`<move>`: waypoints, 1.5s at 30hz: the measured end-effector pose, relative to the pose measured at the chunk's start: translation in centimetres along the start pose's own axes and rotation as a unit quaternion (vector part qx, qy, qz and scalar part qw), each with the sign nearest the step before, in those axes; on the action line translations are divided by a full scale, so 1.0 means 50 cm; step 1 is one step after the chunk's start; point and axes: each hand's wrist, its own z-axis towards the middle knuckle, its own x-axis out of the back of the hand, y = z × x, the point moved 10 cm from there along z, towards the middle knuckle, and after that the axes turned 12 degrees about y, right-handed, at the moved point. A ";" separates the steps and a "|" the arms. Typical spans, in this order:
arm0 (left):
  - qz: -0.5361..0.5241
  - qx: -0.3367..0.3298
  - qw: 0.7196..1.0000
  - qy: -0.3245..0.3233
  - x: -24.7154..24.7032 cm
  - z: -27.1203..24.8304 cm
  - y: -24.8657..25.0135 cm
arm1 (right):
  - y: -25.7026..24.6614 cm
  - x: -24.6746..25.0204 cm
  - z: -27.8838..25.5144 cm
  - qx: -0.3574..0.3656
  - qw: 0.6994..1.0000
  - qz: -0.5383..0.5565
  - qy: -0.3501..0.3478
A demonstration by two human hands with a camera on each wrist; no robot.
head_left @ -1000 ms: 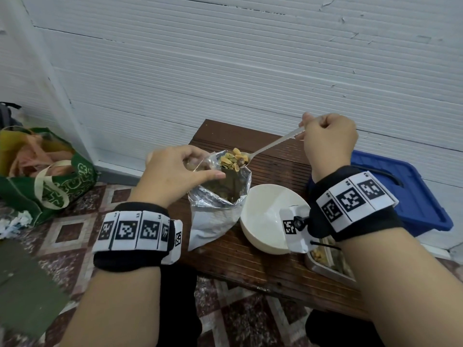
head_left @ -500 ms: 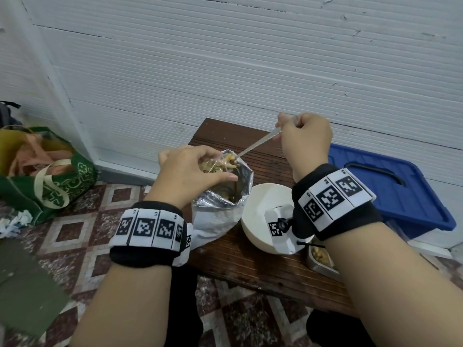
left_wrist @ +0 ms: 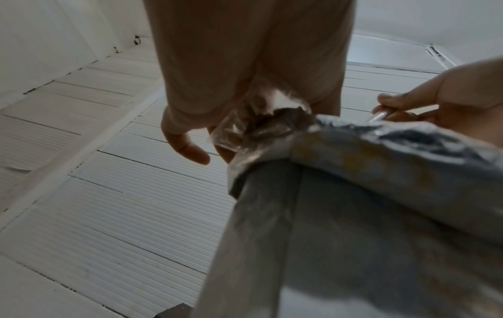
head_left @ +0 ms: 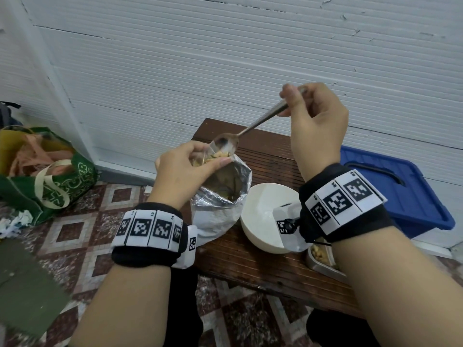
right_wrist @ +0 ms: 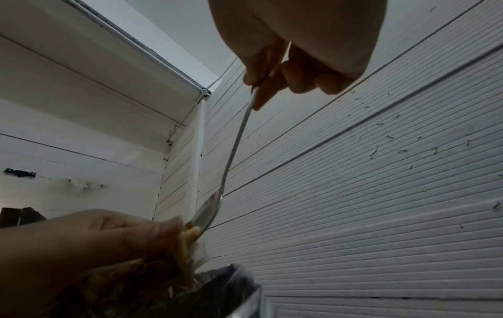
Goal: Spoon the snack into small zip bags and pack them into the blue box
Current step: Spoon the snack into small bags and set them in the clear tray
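My left hand [head_left: 185, 169] holds a small clear zip bag [head_left: 213, 156] open by its rim, just above the mouth of the silver foil snack pouch [head_left: 220, 199]. Yellowish snack pieces [head_left: 221, 154] show at the zip bag's opening. My right hand [head_left: 313, 116] pinches the handle of a metal spoon [head_left: 250, 128], tilted steeply down so its bowl rests at the zip bag's mouth. In the right wrist view the spoon [right_wrist: 234, 150] tips snack into the zip bag [right_wrist: 190, 238]. In the left wrist view the fingers pinch the clear zip bag [left_wrist: 245, 120] above the pouch [left_wrist: 326, 193]. The blue box [head_left: 395, 191], lid on, sits at the right.
A white bowl [head_left: 265, 216] stands on the dark wooden table [head_left: 250, 261] right of the pouch. A metal tray [head_left: 320, 259] with snack lies under my right forearm. A green shopping bag [head_left: 50, 176] sits on the tiled floor at the left. A white panelled wall is behind.
The loaded spoon moved left from above the pouch to the zip bag and tipped down; its bowl now looks nearly emptied. My right hand rose. The left hand kept hold of the bag.
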 end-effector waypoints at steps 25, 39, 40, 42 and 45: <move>0.012 0.006 1.000 0.002 0.009 -0.002 0.006 | 0.133 -0.099 -0.169 -0.004 0.964 -0.157 -0.214; -0.009 0.002 1.000 0.007 0.040 0.002 0.007 | 0.204 0.024 -0.068 -0.221 0.961 -0.166 -0.021; -0.007 -0.001 1.000 0.005 0.044 0.003 0.007 | 0.198 0.029 -0.061 -0.214 0.962 -0.167 -0.015; -0.005 -0.003 1.000 -0.004 0.047 0.003 0.006 | 0.182 0.039 -0.044 -0.200 0.965 -0.169 0.000; 0.003 -0.004 1.000 -0.026 0.043 0.002 0.001 | 0.156 0.058 -0.014 -0.177 0.967 -0.184 0.024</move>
